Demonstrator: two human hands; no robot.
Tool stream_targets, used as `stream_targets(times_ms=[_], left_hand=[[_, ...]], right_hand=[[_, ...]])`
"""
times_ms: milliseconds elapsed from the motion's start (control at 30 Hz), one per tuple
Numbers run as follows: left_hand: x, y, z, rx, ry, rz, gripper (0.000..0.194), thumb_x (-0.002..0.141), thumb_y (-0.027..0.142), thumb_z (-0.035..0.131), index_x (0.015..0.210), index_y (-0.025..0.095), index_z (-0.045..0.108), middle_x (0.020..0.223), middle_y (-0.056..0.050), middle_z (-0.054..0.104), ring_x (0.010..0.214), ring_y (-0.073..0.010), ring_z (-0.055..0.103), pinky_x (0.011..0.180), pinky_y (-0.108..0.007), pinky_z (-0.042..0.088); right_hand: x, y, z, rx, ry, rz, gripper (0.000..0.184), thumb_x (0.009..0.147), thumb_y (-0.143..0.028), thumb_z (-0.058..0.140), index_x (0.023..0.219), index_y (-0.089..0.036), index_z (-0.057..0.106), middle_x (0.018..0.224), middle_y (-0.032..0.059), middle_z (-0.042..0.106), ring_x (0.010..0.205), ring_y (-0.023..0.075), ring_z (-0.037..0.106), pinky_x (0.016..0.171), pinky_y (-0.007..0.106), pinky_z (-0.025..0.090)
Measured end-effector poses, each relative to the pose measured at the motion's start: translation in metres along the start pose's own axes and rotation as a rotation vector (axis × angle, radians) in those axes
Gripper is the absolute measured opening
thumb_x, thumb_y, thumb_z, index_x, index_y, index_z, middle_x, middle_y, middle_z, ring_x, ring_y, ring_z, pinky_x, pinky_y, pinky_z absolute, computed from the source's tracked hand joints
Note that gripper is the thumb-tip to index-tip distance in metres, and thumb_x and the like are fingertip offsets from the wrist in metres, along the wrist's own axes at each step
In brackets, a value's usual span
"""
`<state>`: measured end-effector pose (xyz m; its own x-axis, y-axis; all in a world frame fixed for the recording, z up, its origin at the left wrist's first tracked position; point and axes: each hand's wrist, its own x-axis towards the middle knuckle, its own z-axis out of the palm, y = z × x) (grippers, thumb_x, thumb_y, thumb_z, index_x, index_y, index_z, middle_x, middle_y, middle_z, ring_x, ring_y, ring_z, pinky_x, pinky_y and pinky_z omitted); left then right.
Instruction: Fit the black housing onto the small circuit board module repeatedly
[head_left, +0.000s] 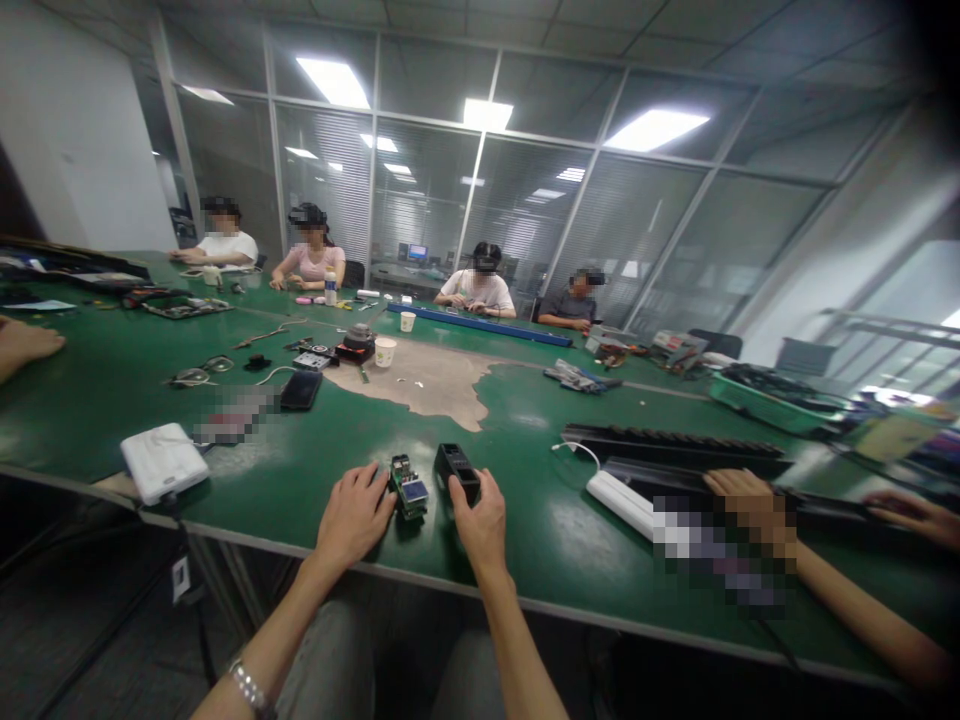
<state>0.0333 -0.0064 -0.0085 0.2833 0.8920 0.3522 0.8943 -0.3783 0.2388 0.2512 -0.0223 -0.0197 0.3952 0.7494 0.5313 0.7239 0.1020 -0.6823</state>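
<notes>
My left hand (355,517) lies palm down near the front edge of the green table, its fingers stretched forward. Right beside its fingertips is a small green circuit board (409,492) with a bluish display; whether they touch it I cannot tell. My right hand (480,520) grips a black plastic housing (454,468), thumb on the near side and fingers on the far side. The housing is a hollow, box-like shell, tilted and held just to the right of the board.
A white power bank (165,462) and a dark phone (301,390) lie to the left. Paper cups (385,351) stand farther back. Rightward are a white power strip (619,503), black rails (675,445) and a co-worker's hand (739,490). Several people sit across the table.
</notes>
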Motion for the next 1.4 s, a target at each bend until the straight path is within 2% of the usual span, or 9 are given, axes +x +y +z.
stream_targets(times_ms=[133, 267, 367, 500, 700, 833, 933, 1100, 1400], left_hand=[[0.0, 0.001, -0.001, -0.001, -0.01, -0.004, 0.039, 0.098, 0.041, 0.044, 0.131, 0.026, 0.058, 0.141, -0.008, 0.053, 0.127, -0.0266, 0.044, 0.103, -0.043, 0.038], [0.0, 0.0, 0.001, -0.004, -0.011, -0.005, 0.041, 0.098, 0.042, 0.043, 0.132, 0.025, 0.057, 0.142, -0.008, 0.052, 0.127, -0.0266, 0.044, 0.104, -0.043, 0.038], [0.0, -0.001, 0.002, -0.007, -0.009, -0.007, 0.044, 0.098, 0.042, 0.042, 0.136, 0.022, 0.054, 0.143, -0.009, 0.052, 0.128, -0.0265, 0.044, 0.104, -0.043, 0.038], [0.001, 0.0, 0.001, -0.004, -0.013, -0.017, 0.045, 0.099, 0.043, 0.041, 0.138, 0.022, 0.052, 0.143, -0.008, 0.052, 0.128, -0.0263, 0.044, 0.104, -0.042, 0.038], [0.002, 0.002, -0.001, -0.001, -0.027, -0.005, 0.042, 0.099, 0.044, 0.041, 0.134, 0.028, 0.055, 0.144, -0.007, 0.051, 0.129, -0.0269, 0.043, 0.103, -0.043, 0.039], [0.002, 0.002, 0.0, -0.01, -0.032, -0.008, 0.042, 0.098, 0.044, 0.042, 0.135, 0.028, 0.055, 0.144, -0.007, 0.051, 0.129, -0.0272, 0.042, 0.103, -0.044, 0.038], [0.001, 0.002, 0.0, -0.019, -0.03, -0.013, 0.042, 0.098, 0.045, 0.043, 0.135, 0.029, 0.055, 0.144, -0.007, 0.051, 0.13, -0.0273, 0.042, 0.104, -0.044, 0.037], [0.0, 0.002, -0.002, -0.04, -0.016, -0.014, 0.04, 0.097, 0.043, 0.045, 0.133, 0.029, 0.056, 0.143, -0.007, 0.051, 0.129, -0.0273, 0.042, 0.104, -0.045, 0.037], [-0.001, 0.003, -0.005, -0.025, -0.037, -0.023, 0.041, 0.097, 0.041, 0.045, 0.134, 0.026, 0.055, 0.145, -0.008, 0.05, 0.129, -0.0273, 0.042, 0.106, -0.045, 0.036]], right_hand=[[-0.009, 0.006, 0.003, -0.105, -0.005, -0.041, 0.063, 0.086, -0.059, 0.054, 0.118, -0.006, 0.063, 0.134, 0.0274, 0.053, 0.13, 0.035, 0.046, 0.106, 0.05, 0.036], [-0.012, 0.008, 0.007, -0.152, 0.031, -0.056, 0.085, 0.082, -0.063, 0.058, 0.134, 0.003, 0.049, 0.139, 0.0315, 0.047, 0.131, 0.0379, 0.043, 0.107, 0.051, 0.036], [-0.012, 0.009, 0.007, -0.151, 0.049, -0.042, 0.089, 0.081, -0.064, 0.058, 0.138, 0.004, 0.044, 0.14, 0.0312, 0.045, 0.132, 0.0376, 0.044, 0.106, 0.051, 0.036], [-0.013, 0.007, 0.006, -0.164, 0.041, -0.044, 0.082, 0.082, -0.062, 0.059, 0.134, 0.001, 0.049, 0.14, 0.031, 0.046, 0.131, 0.0373, 0.044, 0.106, 0.051, 0.036], [-0.013, 0.002, -0.002, -0.169, -0.042, -0.024, 0.053, 0.087, -0.052, 0.056, 0.115, -0.007, 0.064, 0.136, 0.0272, 0.052, 0.131, 0.036, 0.045, 0.105, 0.049, 0.038], [-0.008, -0.012, -0.008, -0.09, -0.051, 0.026, 0.052, 0.086, -0.052, 0.056, 0.111, -0.008, 0.067, 0.136, 0.0257, 0.052, 0.13, 0.0347, 0.047, 0.106, 0.048, 0.038], [-0.004, -0.035, -0.013, 0.015, -0.052, 0.044, 0.054, 0.085, -0.055, 0.057, 0.111, -0.008, 0.068, 0.137, 0.0242, 0.053, 0.129, 0.0325, 0.049, 0.108, 0.045, 0.037], [-0.001, -0.074, -0.013, 0.11, -0.057, -0.02, 0.047, 0.086, -0.053, 0.058, 0.109, -0.013, 0.068, 0.138, 0.0203, 0.053, 0.131, 0.0306, 0.048, 0.109, 0.045, 0.036], [-0.02, -0.082, 0.007, -0.037, -0.106, -0.06, 0.042, 0.083, -0.047, 0.063, 0.106, -0.012, 0.067, 0.136, 0.0244, 0.053, 0.131, 0.0343, 0.047, 0.106, 0.047, 0.039]])
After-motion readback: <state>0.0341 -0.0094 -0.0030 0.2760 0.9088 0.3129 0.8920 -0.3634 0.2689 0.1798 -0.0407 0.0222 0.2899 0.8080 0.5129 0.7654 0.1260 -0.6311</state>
